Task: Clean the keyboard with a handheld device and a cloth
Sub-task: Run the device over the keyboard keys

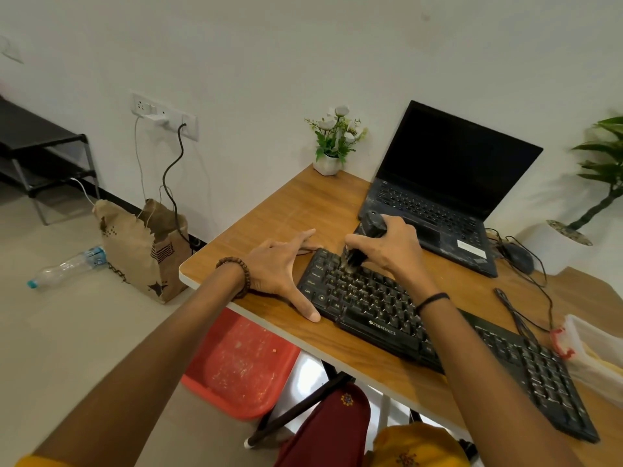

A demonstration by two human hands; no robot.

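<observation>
A black keyboard (387,315) lies slantwise on the wooden desk (296,210). My right hand (391,247) grips a small black handheld device (372,227) upright, its brush tip pressed onto the keys at the keyboard's upper left. My left hand (283,267) lies flat with fingers spread on the desk, thumb and index finger bracing the keyboard's left end. I see no cloth that I can name for sure.
A dusty open laptop (448,183) stands behind the keyboard, a flower pot (328,160) at the back corner, a mouse (517,257) with cables to the right. A clear plastic container (596,352) sits at the right edge. A red stool (242,362) stands under the desk.
</observation>
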